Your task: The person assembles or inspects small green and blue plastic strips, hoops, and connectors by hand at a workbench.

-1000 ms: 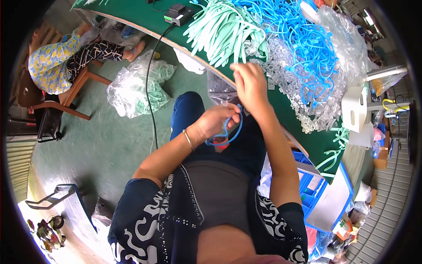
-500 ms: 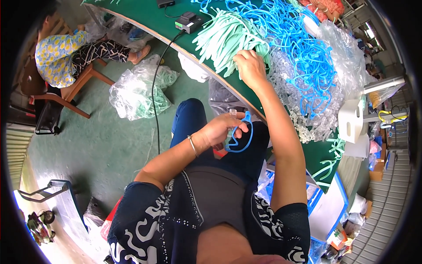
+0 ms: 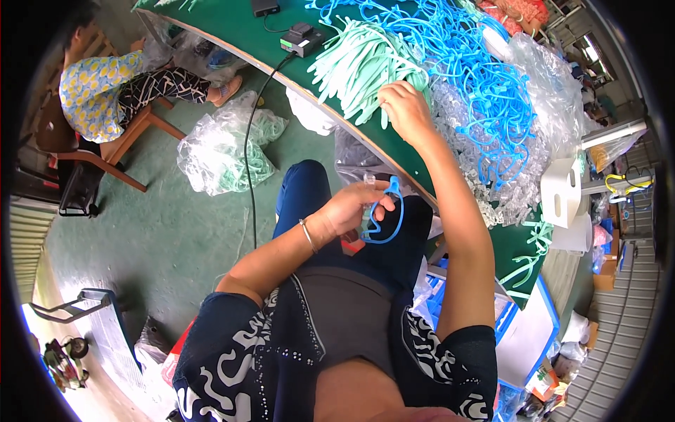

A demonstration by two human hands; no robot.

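Observation:
My left hand rests over my lap and grips a blue plastic loop. My right hand reaches onto the green table, fingers bent on the edge of a pile of pale green plastic pieces. Whether it grips a piece I cannot tell. Beyond it lie a heap of blue plastic loops and a heap of clear plastic pieces.
A black box with a cable stands on the table's near edge. A clear bag of green pieces lies on the floor. Another person sits on a wooden chair at the left. Blue crates stand at my right.
My right hand has left the blue loop at my lap and stretched up onto the table to the green pile. My left hand still holds the loop.

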